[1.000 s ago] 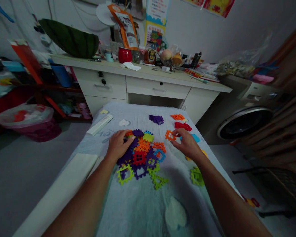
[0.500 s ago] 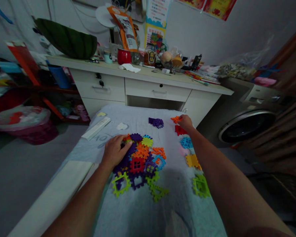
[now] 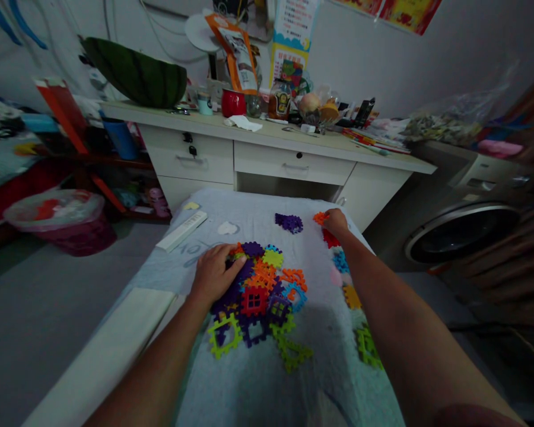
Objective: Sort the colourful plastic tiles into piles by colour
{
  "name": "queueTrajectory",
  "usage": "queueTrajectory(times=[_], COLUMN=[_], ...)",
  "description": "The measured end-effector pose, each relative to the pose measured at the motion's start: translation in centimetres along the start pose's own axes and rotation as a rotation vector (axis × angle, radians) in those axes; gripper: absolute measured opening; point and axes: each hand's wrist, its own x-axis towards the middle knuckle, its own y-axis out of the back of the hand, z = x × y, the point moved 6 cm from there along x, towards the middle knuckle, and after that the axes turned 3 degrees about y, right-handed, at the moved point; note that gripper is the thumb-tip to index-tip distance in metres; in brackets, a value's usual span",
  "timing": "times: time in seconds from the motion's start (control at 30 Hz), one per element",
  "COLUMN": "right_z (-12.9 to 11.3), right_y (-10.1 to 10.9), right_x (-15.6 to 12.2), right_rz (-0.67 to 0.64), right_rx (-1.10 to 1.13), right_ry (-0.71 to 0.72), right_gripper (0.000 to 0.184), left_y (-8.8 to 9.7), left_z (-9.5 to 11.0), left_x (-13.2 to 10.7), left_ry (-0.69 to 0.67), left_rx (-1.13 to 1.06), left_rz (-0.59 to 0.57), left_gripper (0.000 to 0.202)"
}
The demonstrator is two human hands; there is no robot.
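A mixed pile of plastic interlocking building pieces [image 3: 254, 301] in purple, orange, red, blue and lime lies on the cloth-covered table [image 3: 320, 379]. Over the pile's left edge rests my left hand [image 3: 213, 274], its thumb spread apart and some fingertips hidden among pieces. My right hand [image 3: 337, 223] is at the far right, its fingers closed on an orange interlocking piece [image 3: 320, 218]. Beneath that hand is a red piece [image 3: 330, 238]. Blue [image 3: 340, 261], yellow-orange [image 3: 351, 297] and green pieces [image 3: 368, 346] follow in a column toward me, partly covered by my forearm. Purple pieces [image 3: 289, 223] lie apart near the far edge.
A long white box [image 3: 182, 231] lies at the table's left. Behind stands a white drawer desk [image 3: 289, 155] bearing a red cup [image 3: 234, 103], a jar [image 3: 279, 101] and other items. A washing machine [image 3: 454, 207] is at right, a lined bin [image 3: 62, 225] at left.
The view has shifted slightly, moving the scene rightward. Both hands keep nearly the same places over the table, the right still at the orange piece.
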Motion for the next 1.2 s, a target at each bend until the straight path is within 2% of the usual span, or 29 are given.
queueTrajectory(times=[0.13,0.2,0.27,0.37,0.43,0.53,0.6,0.7,0.87,0.97,1.2], right_z=[-2.8,-5.1,-7.6,-11.2,-12.8,-14.3,-15.0,-15.7,-15.7,-15.5,-14.3], right_y=[2.0,2.9,3.3,3.0,2.4,1.3,0.8,0.4,0.7,0.9,3.8], right_x=[-1.6,-2.9,-4.9,-8.8,-11.3,-13.7,-14.5,-14.9,-15.1,-15.2,-15.0], right_rz=[0.071,0.030,-0.110,-0.409,-0.569,-0.689,-0.701,-0.669,-0.664,-0.693,-0.565], right_rx=[0.107,0.187,0.277,0.337,0.306,0.227,0.157,0.081,0.101,0.112,0.248], right_ry=[0.089,0.181,0.305,0.491,0.556,0.587,0.606,0.631,0.629,0.634,0.662], right_gripper=[0.033,0.031,0.025,0.024,0.034,0.057,0.065,0.065,0.066,0.068,0.066], left_y=[0.0,0.0,0.1,0.2,0.3,0.4,0.4,0.4,0.4,0.2,-0.1], left_z=[0.0,0.0,0.1,0.1,0.2,0.3,0.3,0.3,0.3,0.6,0.5], left_x=[0.0,-0.1,-0.1,0.0,0.0,0.0,0.0,-0.1,-0.2,-0.1,-0.1], left_ry=[0.000,-0.004,-0.006,-0.008,-0.007,-0.003,0.000,0.006,-0.020,-0.079,-0.087], left_rx=[-0.001,-0.007,-0.017,-0.035,-0.042,-0.044,-0.041,-0.039,-0.067,-0.065,-0.054], left_rz=[0.002,0.007,0.015,0.027,0.030,0.029,0.026,0.027,0.043,0.012,-0.022], left_gripper=[0.042,0.041,0.040,0.038,0.038,0.037,0.037,0.037,0.050,0.046,0.038])
